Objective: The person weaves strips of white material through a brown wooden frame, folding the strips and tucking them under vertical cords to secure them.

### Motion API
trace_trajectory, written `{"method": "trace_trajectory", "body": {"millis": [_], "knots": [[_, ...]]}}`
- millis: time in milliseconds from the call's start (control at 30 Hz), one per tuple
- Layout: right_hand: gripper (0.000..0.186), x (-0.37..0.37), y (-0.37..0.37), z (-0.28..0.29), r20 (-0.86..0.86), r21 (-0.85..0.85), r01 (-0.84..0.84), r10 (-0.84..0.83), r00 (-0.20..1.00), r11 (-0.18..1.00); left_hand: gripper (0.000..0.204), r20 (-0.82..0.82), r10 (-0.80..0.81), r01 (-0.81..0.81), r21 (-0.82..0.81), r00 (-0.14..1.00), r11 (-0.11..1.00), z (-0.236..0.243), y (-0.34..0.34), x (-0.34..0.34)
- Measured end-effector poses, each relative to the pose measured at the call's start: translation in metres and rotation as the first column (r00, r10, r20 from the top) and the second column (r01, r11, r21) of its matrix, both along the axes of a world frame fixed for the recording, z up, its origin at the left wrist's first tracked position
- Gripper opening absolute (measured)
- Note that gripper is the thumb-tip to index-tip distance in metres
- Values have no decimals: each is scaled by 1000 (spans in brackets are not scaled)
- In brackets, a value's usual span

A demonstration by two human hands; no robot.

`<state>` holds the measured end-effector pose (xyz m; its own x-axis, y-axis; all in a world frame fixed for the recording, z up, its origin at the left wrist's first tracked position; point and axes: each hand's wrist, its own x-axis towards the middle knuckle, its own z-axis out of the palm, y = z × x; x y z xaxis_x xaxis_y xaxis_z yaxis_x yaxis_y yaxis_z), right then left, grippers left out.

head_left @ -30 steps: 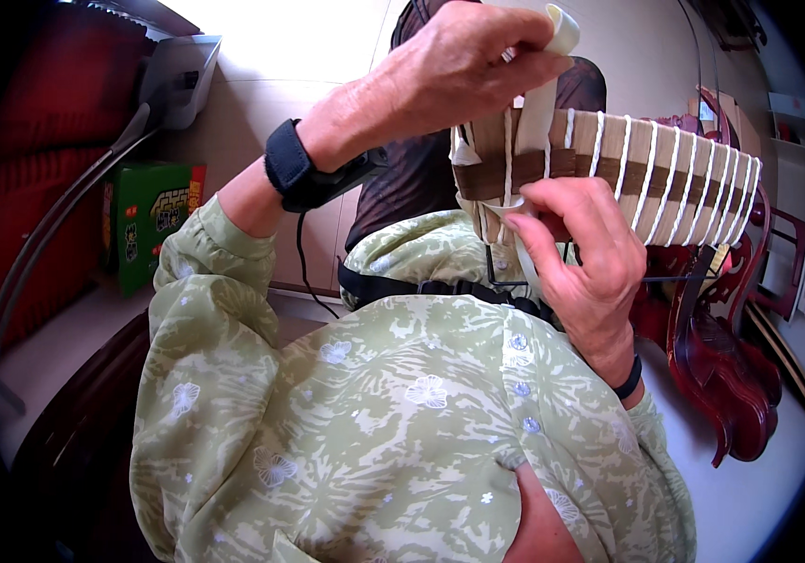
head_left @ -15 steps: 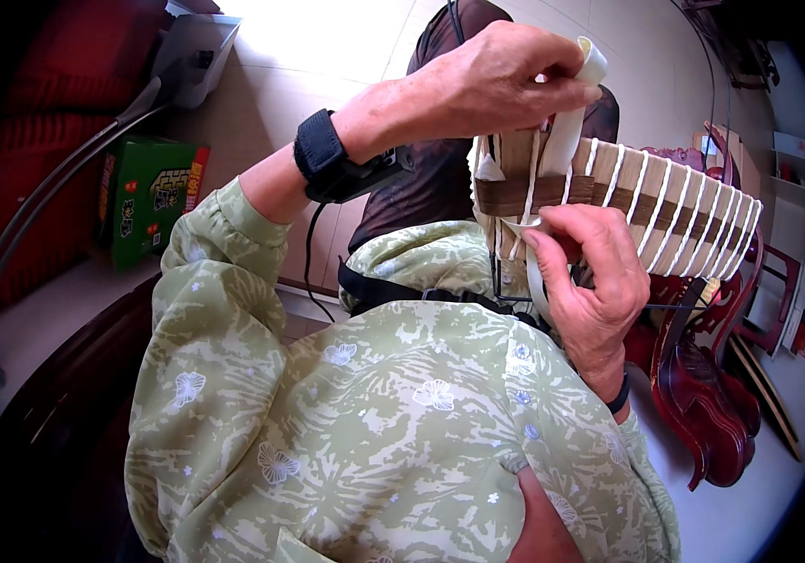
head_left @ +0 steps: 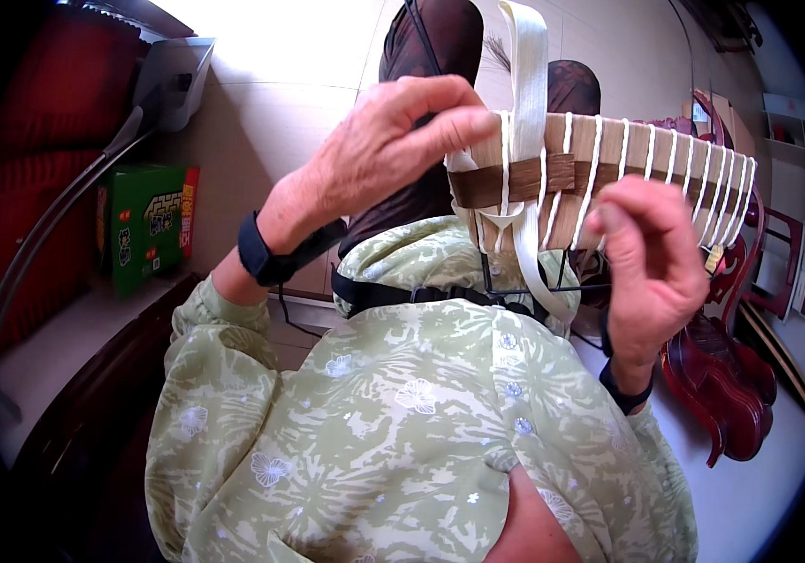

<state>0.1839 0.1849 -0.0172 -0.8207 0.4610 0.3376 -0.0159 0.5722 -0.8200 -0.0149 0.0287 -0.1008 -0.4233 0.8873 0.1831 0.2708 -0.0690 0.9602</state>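
Observation:
A pale wooden piece (head_left: 642, 141) rests above my lap, crossed by white cords, with a brown strip (head_left: 510, 183) running along it. A wide cream band (head_left: 524, 66) stands up in a loop at its left part, and a band length hangs below. My left hand (head_left: 393, 141) is at the upper left corner, fingers curled and thumb toward the wood; what they grip is hidden. My right hand (head_left: 646, 263) is curled in front of the piece, right of the hanging band, fingertips closed; anything in them is hidden. Black metal rods (head_left: 506, 289) show underneath.
At left are red cushioned furniture (head_left: 41, 84), a green box (head_left: 147, 225) and a grey dustpan (head_left: 168, 84) with a long handle. Carved dark-red wooden furniture (head_left: 721, 375) and a long board (head_left: 778, 357) stand at right. My legs are beyond the piece.
My left hand has left the band's upper loop and moved down-left to the corner. My right hand has left the band and shifted rightward. The loop now stands by itself.

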Motion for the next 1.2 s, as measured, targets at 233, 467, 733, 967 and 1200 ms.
{"method": "trace_trajectory", "body": {"millis": [233, 467, 733, 967, 1200], "knots": [[23, -16, 33, 15, 120, 656, 5, -111, 987, 755, 39, 65, -32, 33, -21, 997, 999, 8, 19, 5], [16, -4, 34, 14, -15, 539, 105, -115, 993, 836, 30, 245, -216, 228, -24, 945, 973, 4, 19, -7], [26, 43, 30, 18, 54, 475, 131, -178, 983, 870, 29, 441, -155, 147, 54, 884, 988, 33, 47, -20], [37, 29, 60, 37, -74, 409, 254, -246, 966, 876, 49, 370, -21, -21, 109, 929, 994, 95, 83, -8], [46, 27, 71, 44, -50, 60, 42, -39, 998, 997, 41, 580, 263, -339, 25, 771, 940, 91, 79, 10]]}}
